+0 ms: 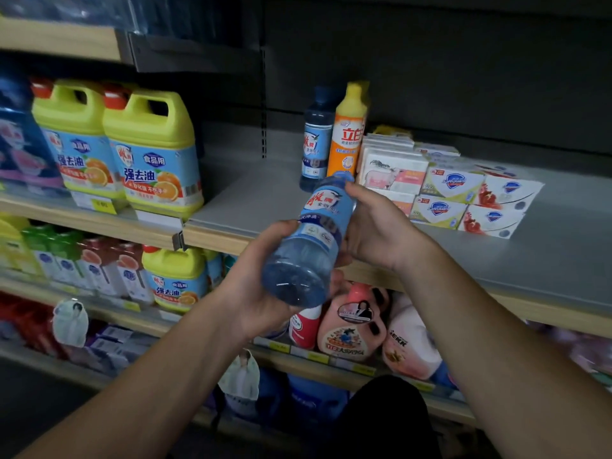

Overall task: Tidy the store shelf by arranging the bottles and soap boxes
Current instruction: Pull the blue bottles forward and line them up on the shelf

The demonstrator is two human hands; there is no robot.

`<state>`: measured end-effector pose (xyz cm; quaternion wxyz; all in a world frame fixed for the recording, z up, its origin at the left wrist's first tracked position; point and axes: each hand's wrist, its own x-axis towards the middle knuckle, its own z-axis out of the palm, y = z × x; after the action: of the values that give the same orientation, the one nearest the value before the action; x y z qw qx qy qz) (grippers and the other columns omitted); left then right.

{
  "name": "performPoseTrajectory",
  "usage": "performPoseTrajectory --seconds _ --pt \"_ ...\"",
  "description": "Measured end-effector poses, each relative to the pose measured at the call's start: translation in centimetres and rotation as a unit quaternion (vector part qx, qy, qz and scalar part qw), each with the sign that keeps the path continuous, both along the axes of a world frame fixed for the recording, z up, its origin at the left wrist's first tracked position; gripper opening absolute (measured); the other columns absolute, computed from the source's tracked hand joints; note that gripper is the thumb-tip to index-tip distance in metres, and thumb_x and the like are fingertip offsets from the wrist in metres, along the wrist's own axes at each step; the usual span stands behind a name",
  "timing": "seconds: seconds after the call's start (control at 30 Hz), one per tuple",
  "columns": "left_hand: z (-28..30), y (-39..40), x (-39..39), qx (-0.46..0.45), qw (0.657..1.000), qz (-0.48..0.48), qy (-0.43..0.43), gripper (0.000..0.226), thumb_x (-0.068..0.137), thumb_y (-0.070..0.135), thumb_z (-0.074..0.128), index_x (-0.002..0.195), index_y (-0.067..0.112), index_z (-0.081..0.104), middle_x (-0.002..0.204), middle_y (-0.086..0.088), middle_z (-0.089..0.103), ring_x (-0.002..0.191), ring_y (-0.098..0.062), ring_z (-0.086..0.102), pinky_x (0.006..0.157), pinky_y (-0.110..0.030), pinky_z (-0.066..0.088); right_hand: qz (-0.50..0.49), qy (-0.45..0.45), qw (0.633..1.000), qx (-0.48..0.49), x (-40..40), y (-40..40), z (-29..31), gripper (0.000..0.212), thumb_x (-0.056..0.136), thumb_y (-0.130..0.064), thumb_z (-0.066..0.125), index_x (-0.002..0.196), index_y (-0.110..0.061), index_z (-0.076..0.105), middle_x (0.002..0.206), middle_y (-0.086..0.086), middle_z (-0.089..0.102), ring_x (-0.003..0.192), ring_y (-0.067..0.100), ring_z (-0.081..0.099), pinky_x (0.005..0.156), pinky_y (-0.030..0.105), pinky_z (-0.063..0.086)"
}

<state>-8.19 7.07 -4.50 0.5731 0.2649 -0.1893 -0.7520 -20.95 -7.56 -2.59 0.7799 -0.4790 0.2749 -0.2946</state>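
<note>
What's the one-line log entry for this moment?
left hand: grips blue bottle base | right hand: holds its neck | bottle: tilted, off grey shelf | soap boxes: stacked

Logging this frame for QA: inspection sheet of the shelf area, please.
Surface: grey shelf, left part bare.
Job's things: blue bottle held tilted, base toward camera; dark blue bottle and orange bottle upright side by side at the back; soap boxes stacked to their right.
Clutter: nothing seen.
Hands: left hand grips the blue bottle's base; right hand holds its upper part.
Cables: nothing seen.
Surroundings: yellow jugs on the neighbouring shelf to the left; pink bottles on the shelf below.
</note>
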Motion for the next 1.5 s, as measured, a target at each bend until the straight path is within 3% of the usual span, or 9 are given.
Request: performPoseTrajectory --seconds 0.13,0.33,0.53,0.67,0.77,0.93,1.07,1.23,1.5 --pt "-1.6 -0.4 0.7 -0.048 0.987 0.024 -0.153 0.050 0.074 0.039 0.068 0.107 0.002 0.073 0.113 -0.020 0.069 0.083 -0.033 0.070 0.069 -0.040 0.058 -0.052 0.021 0.993 -0.106 0.3 0.0 1.4 0.030 0.089 -0.031 0.066 0.114 -0.015 0.063 0.094 0.004 0.075 0.088 0.022 0.073 0.071 0.039 0.060" --pt "-3.0 -1.4 -1.0 -0.110 0.831 0.245 -0.488 0.041 0.071 0.044 0.068 0.106 0.024 0.065 0.092 0.001 0.075 0.082 -0.018 0.073 0.070 -0.036 0.058 -0.209 0.181 0.906 -0.322 1.5 1.4 2.7 0.042 0.072 -0.050 0.076 0.103 -0.026 0.060 0.102 -0.006 0.071 0.087 0.013 0.072 0.072 0.039 0.061" --pt "-3.5 -0.6 -0.1 -0.093 0.987 0.028 -0.128 0.057 0.071 0.047 0.071 0.108 0.003 0.071 0.098 -0.020 0.071 0.078 -0.031 0.071 0.065 -0.037 0.058 -0.084 0.021 0.987 -0.139 0.5 1.4 1.9 0.038 0.091 -0.044 0.060 0.120 -0.020 0.062 0.098 -0.001 0.069 0.080 0.014 0.068 0.070 0.031 0.056" --pt "-4.4 -0.4 0.4 -0.085 0.985 -0.125 0.088 0.072 0.084 0.055 0.059 0.131 0.000 0.054 0.103 -0.021 0.063 0.076 -0.032 0.067 0.066 -0.038 0.057 0.006 -0.071 0.997 -0.013 -0.2 1.4 0.5 0.056 0.093 -0.042 0.052 0.140 -0.012 0.049 0.112 0.010 0.061 0.101 0.029 0.061 0.093 0.044 0.050" --pt "-4.8 -0.7 0.4 -0.075 0.985 -0.130 0.086 0.079 0.082 0.057 0.053 0.137 0.001 0.048 0.107 -0.023 0.063 0.073 -0.032 0.068 0.064 -0.038 0.058 -0.023 -0.066 0.997 -0.037 0.3 1.4 0.0 0.053 0.089 -0.040 0.057 0.134 -0.011 0.054 0.118 0.012 0.057 0.108 0.029 0.055 0.105 0.054 0.040" --pt "-4.4 -1.6 0.0 -0.073 0.988 0.020 -0.134 0.069 0.078 0.058 0.058 0.123 0.006 0.062 0.112 -0.020 0.067 0.084 -0.031 0.069 0.070 -0.038 0.058 -0.131 0.093 0.967 -0.199 0.4 0.8 1.6 0.032 0.089 -0.044 0.066 0.107 -0.017 0.068 0.094 0.000 0.074 0.088 0.020 0.073 0.068 0.041 0.061" --pt "-4.0 -1.9 -1.5 -0.124 0.890 0.212 -0.384 0.032 0.089 0.044 0.063 0.110 0.020 0.063 0.092 -0.001 0.076 0.079 -0.020 0.074 0.060 -0.025 0.056 -0.213 0.210 0.899 -0.320 1.0 0.5 2.3 0.050 0.067 -0.063 0.069 0.098 -0.025 0.062 0.099 -0.004 0.071 0.085 0.014 0.072 0.071 0.041 0.062" --pt "-3.3 -1.1 -1.0 -0.013 0.998 0.031 -0.056 0.062 0.070 0.048 0.072 0.110 0.001 0.069 0.098 -0.018 0.070 0.079 -0.031 0.069 0.064 -0.038 0.057 -0.094 0.126 0.974 -0.165 0.8 -0.7 1.9 0.033 0.088 -0.049 0.063 0.105 -0.021 0.066 0.088 0.001 0.075 0.076 0.018 0.073 0.063 0.036 0.059" --pt "-1.9 -0.5 -1.0 0.019 0.986 -0.031 0.162 0.072 0.081 0.049 0.061 0.134 0.001 0.049 0.095 -0.017 0.062 0.068 -0.029 0.066 0.053 -0.037 0.057 -0.093 0.073 0.991 -0.055 1.2 -0.9 0.2 0.029 0.094 -0.037 0.061 0.112 -0.016 0.062 0.074 0.005 0.073 0.063 0.020 0.071 0.054 0.034 0.056"
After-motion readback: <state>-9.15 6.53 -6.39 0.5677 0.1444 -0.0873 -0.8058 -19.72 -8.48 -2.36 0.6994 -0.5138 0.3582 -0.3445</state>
